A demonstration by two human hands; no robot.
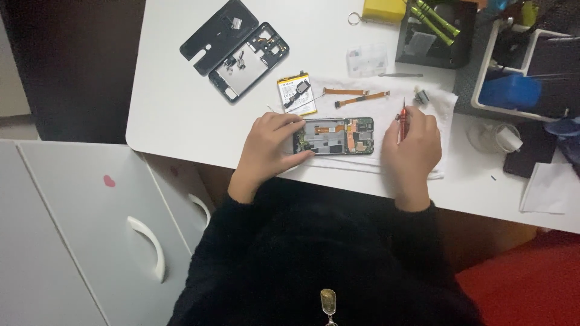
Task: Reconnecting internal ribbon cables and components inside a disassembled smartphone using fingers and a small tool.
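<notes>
The opened phone [336, 136] lay flat on a white cloth [386, 108] near the front edge of the white table [181, 108], its circuit boards facing up. The left hand [266, 148] gripped the phone's left end, fingers curled over the top edge and thumb pressed along the bottom. Just right of the phone, the right hand [414, 148] was clenched around a red screwdriver [403, 121], which stood nearly upright with its tip pointing away from the person; whether the tip touched anything I could not tell.

Behind the phone, on the cloth, lay two orange flex cables [361, 95]. Behind and to the left of the phone sat a battery [296, 93], and farther off that way a black back cover [219, 35] and a frame [249, 61] side by side. Far behind the phone to the right stood a black tray [432, 51] holding green tools [436, 19].
</notes>
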